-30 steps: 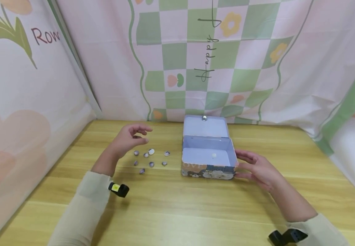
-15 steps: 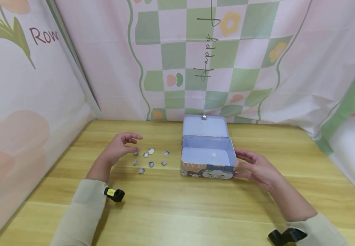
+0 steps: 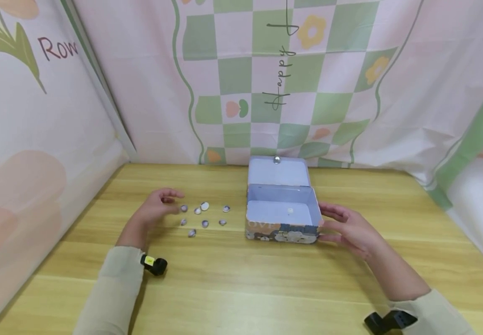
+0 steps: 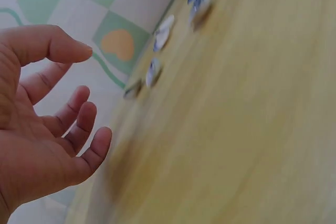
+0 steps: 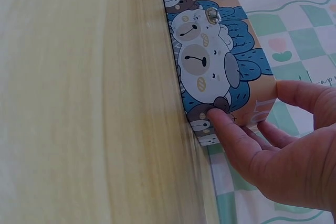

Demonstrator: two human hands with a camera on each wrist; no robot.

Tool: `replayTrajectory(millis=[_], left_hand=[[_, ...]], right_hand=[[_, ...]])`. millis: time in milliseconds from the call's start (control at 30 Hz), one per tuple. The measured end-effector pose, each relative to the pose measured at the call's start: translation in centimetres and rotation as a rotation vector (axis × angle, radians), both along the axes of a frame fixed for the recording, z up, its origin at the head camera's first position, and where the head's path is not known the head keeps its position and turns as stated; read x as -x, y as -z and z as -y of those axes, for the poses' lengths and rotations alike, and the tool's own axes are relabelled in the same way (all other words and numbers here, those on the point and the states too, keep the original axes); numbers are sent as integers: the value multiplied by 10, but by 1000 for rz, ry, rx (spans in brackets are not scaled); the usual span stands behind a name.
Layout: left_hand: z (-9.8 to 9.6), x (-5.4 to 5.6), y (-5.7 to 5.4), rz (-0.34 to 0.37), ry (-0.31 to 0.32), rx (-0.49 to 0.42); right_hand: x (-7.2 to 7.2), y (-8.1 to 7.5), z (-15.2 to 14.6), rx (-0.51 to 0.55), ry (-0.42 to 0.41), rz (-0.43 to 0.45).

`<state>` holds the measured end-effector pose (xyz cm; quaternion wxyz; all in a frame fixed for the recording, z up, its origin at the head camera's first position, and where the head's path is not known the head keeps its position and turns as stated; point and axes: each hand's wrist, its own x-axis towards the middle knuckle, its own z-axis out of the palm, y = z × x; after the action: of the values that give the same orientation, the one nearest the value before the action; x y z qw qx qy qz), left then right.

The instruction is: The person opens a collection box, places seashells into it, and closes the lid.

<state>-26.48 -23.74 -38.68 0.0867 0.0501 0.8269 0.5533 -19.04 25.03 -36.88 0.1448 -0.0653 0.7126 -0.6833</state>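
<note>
Several small purple-and-white seashells lie scattered on the table left of a tin box. My left hand is at the left side of these shells, its fingers loosely curved with nothing between them; the left wrist view shows this hand beside the table surface. With its lid folded back, the tin shows a pale lilac inside and a small whitish piece on its floor. My right hand holds the box's right front corner, the digits spread over the printed front and side.
The wooden table carries everything. Behind it hangs a checked, flowered curtain, with the tin's raised lid close to it. Another printed cloth borders the left side.
My left hand has moved left and down toward the near side, uncovering the leftmost shells. The right hand and tin box stay in place.
</note>
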Motion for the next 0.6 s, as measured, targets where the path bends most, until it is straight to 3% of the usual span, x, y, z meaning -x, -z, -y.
replayTrajectory(millis=[167,600], left_hand=[[6,5,6,15,-13,37],[4,16,11,-25,32,356]], right_hand=[[0,0,-1,5,-5,-5],[0,1,-1,3,-7,-9]])
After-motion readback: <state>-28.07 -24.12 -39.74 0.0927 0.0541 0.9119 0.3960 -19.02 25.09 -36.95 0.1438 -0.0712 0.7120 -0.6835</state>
